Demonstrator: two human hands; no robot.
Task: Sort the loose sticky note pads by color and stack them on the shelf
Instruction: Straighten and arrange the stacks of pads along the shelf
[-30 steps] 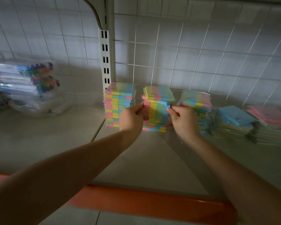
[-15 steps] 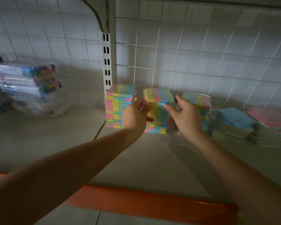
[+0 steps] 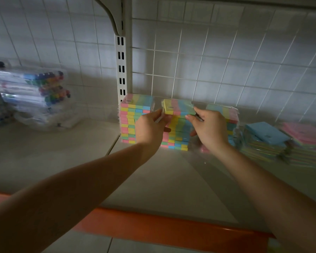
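Lifted from the sides of the middle stack (image 3: 177, 133), both your hands now meet at its top pad (image 3: 179, 109). Your left hand (image 3: 150, 126) pinches that pad's left edge; your right hand (image 3: 207, 126) pinches its right corner. Between your grips, the striped pad sits atop the stack on the shelf (image 3: 162, 179), apparently being squared. Further stacks stand either side.

Pads (image 3: 179, 106) pastel striped; shelf edge (image 3: 171, 227) orange.
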